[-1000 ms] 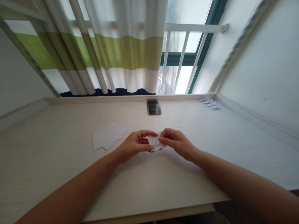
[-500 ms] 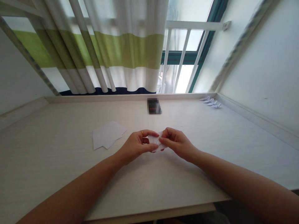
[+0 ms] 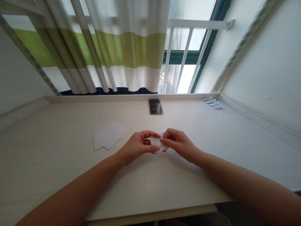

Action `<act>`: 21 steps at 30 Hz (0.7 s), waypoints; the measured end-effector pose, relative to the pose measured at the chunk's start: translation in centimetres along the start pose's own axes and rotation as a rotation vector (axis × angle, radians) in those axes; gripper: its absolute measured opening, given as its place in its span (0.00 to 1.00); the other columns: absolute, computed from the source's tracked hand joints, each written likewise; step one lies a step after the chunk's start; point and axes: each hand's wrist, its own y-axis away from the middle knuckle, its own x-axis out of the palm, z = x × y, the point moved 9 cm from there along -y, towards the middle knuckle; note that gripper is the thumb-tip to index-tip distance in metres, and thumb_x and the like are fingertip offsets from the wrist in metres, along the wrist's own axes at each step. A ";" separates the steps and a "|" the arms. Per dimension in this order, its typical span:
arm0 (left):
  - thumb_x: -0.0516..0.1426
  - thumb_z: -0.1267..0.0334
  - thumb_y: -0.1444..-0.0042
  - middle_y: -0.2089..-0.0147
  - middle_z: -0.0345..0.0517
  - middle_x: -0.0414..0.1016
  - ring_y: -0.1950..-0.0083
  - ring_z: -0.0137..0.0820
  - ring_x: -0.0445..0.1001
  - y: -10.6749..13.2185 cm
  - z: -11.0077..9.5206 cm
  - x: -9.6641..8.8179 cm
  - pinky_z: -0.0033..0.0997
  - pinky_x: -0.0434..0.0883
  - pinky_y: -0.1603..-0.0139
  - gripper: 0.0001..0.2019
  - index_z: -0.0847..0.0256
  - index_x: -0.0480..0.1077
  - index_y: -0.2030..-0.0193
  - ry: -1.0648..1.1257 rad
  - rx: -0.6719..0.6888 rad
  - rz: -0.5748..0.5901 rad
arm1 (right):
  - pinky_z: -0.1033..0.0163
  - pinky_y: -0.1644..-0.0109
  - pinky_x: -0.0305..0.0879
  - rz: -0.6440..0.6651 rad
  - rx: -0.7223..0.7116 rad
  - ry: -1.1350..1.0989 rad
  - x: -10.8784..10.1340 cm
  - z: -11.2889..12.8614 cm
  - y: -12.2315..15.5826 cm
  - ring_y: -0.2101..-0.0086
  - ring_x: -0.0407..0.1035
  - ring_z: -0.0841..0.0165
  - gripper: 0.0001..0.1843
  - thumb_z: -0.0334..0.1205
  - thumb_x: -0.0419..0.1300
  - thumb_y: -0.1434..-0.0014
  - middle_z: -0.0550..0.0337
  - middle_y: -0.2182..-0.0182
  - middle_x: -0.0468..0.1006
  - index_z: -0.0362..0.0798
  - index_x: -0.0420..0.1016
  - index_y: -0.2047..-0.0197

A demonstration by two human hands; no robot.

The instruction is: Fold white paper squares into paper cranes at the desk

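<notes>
Matt white paper piece [image 3: 158,143], pale wood-grain desk [image 3: 164,175], soft cloth curtain [image 3: 117,50]

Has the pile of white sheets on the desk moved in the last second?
No. The white sheets lie just as far from the desk's back edge as before.

Both forearms are bare as far as the view shows. The left hand [image 3: 137,146] wears a thin ring [image 3: 143,133], probably gold, on one finger.

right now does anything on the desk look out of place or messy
Nothing stands out: left hand and right hand pinch a small folded paper; the loose sheets lie slightly fanned, not scattered.
</notes>
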 end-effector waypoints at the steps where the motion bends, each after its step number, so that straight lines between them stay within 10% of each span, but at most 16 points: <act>1: 0.63 0.69 0.62 0.81 0.35 0.70 0.77 0.23 0.69 0.0 0.0 0.0 0.26 0.66 0.69 0.19 0.63 0.69 0.59 0.002 -0.005 0.002 | 0.66 0.75 0.63 -0.002 0.004 0.000 0.0 -0.1 0.0 0.79 0.66 0.74 0.11 0.39 0.61 0.56 0.66 0.83 0.68 0.45 0.61 0.78; 21: 0.63 0.73 0.63 0.82 0.33 0.69 0.77 0.21 0.67 0.3 0.1 0.6 0.22 0.64 0.70 0.21 0.63 0.68 0.58 0.054 -0.062 0.069 | 0.67 0.76 0.63 -0.038 0.044 -0.042 -0.1 -0.3 0.1 0.81 0.65 0.75 0.09 0.35 0.60 0.56 0.67 0.84 0.68 0.44 0.61 0.79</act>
